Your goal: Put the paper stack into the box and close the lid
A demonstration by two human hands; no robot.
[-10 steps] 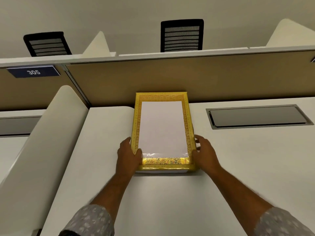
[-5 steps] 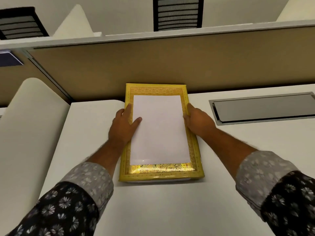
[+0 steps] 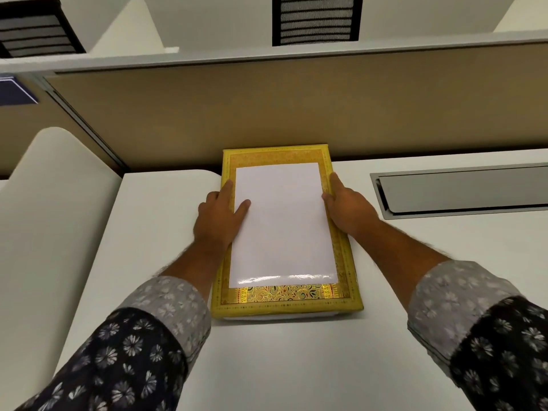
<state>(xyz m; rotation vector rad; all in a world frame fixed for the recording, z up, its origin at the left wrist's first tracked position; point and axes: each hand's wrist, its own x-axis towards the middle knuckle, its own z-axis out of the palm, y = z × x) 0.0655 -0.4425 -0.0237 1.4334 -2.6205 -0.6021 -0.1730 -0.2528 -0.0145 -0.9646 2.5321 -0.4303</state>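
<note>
A flat yellow-gold patterned box (image 3: 345, 262) lies lengthwise on the white desk, its far end against the partition. Its lid (image 3: 284, 296) sits on top, and a thin white base edge shows under the front. A white paper surface (image 3: 281, 223) fills the lid's middle, with a glossy glare near its front edge. My left hand (image 3: 221, 215) clasps the lid's left long side, thumb resting on the white area. My right hand (image 3: 347, 209) clasps the right long side, fingers along the gold border.
A tan partition (image 3: 296, 108) stands right behind the box. A grey recessed cable tray (image 3: 462, 188) is set into the desk at the right. A curved white divider (image 3: 56, 209) rises at the left. Two black chair backs show beyond the partition.
Both hands slid from the box's near corners up along its long sides to the far half. The view came closer and tilted down. The box stayed in place.
</note>
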